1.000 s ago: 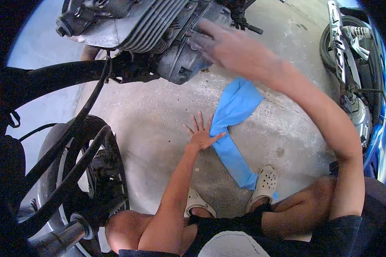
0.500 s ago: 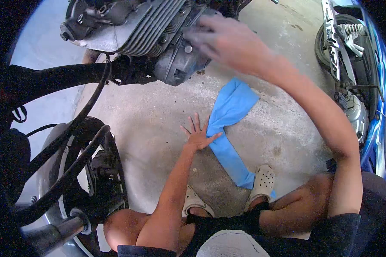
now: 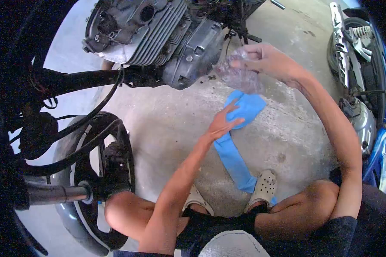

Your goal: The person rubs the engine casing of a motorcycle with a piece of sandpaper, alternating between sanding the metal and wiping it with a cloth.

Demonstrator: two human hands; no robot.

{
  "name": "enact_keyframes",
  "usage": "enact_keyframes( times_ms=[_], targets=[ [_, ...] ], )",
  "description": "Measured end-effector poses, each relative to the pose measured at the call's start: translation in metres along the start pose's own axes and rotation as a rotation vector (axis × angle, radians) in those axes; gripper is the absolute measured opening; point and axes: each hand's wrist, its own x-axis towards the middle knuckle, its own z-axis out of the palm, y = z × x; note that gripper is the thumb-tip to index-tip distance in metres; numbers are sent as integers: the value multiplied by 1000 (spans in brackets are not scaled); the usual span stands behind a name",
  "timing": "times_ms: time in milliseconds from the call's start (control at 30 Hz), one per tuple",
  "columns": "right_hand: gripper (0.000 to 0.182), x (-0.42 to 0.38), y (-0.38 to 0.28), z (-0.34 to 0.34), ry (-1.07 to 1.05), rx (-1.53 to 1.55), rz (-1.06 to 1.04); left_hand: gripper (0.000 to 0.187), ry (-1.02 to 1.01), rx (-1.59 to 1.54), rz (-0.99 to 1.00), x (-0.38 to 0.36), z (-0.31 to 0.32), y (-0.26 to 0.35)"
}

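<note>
My right hand is raised beside the motorcycle engine, its fingers pinching a crumpled clear plastic bag. The bag hangs over the far end of a blue cloth that lies on the concrete floor. Below it, my left hand is open with fingers apart, overlapping the cloth in this view and holding nothing. The finned metal engine sits at the upper left, its lower cover close to the bag.
A wheel with a black tyre and a fork tube stand at the left, with black hoses above. Parts of another motorcycle line the right side. My feet wear beige clogs near the cloth's near end.
My right hand has drawn back to the right from the engine, and the plastic bag now shows in it. My left hand has moved forward and right over the cloth.
</note>
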Motion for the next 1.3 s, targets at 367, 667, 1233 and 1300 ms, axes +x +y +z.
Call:
enact_keyframes(
  times_ms=[367,667,1233,1300],
  targets=[
    [44,1,14,8,-180,237,-11,38,620,-863,77,4,-12,147],
    [56,-14,5,91,218,11,-214,46,538,-1458,240,5,1,142],
    [41,70,-6,83,509,-1506,-678,59,886,-1193,72,6,15,115],
    [39,73,-7,80,455,-1480,-663,60,913,-1175,79,4,11,118]
  ],
)
